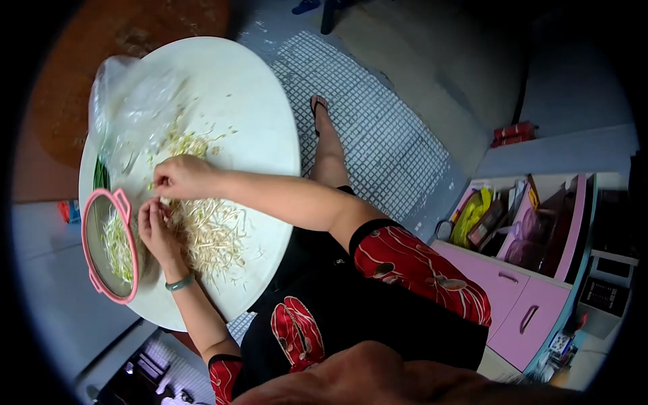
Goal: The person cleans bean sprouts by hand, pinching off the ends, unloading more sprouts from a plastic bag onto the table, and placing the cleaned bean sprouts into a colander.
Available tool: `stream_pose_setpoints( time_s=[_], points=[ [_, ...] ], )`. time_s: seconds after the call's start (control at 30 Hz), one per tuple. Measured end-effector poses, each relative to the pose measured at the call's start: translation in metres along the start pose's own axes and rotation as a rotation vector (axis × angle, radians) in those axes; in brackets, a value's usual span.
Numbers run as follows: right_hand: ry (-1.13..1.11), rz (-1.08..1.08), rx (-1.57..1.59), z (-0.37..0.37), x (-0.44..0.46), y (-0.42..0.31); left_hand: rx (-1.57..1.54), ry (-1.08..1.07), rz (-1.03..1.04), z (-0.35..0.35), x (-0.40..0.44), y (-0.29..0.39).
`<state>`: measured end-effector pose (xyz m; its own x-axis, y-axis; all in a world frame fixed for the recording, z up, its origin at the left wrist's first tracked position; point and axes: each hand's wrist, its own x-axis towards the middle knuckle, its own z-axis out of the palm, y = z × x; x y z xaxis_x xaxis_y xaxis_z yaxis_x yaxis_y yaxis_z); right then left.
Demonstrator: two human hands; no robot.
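Note:
My right hand (185,177) is closed in a pinch over a round white table (263,135). Just below it in view, my left hand (159,233), with a green bangle (179,282) on its wrist, has its fingers pressed together. The fingertips of both hands nearly meet; what they hold is too small to tell. Loose bean sprouts (214,239) spread beside my left hand, and a smaller pile (191,145) lies beyond my right hand. A pink-rimmed strainer basket (135,260) with sprouts in it stands left of my hands.
A clear plastic bag (131,101) lies at the table's far left, near some green stalks (101,174). A brown round surface (81,88) is beyond. On the right stand pink drawers (499,287) with an open top drawer of items. Mosaic tiles (378,128) cover part of the floor.

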<state>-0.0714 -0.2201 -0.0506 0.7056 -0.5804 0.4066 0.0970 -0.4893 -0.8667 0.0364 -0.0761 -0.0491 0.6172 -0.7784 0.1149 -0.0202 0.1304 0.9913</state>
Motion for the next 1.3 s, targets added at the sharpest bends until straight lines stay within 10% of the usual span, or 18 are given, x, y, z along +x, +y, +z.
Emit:
stream_pose_setpoints(
  time_s=[0.97, 1.3],
  points=[
    [-0.269, 0.198, 0.079, -0.01, -0.004, -0.012, 0.162, -0.005, -0.031, -0.009, 0.018, 0.036],
    [-0.246, 0.009, -0.217, -0.008, -0.006, -0.009, 0.784, -0.246, 0.078, -0.011, 0.02, 0.057]
  ],
)
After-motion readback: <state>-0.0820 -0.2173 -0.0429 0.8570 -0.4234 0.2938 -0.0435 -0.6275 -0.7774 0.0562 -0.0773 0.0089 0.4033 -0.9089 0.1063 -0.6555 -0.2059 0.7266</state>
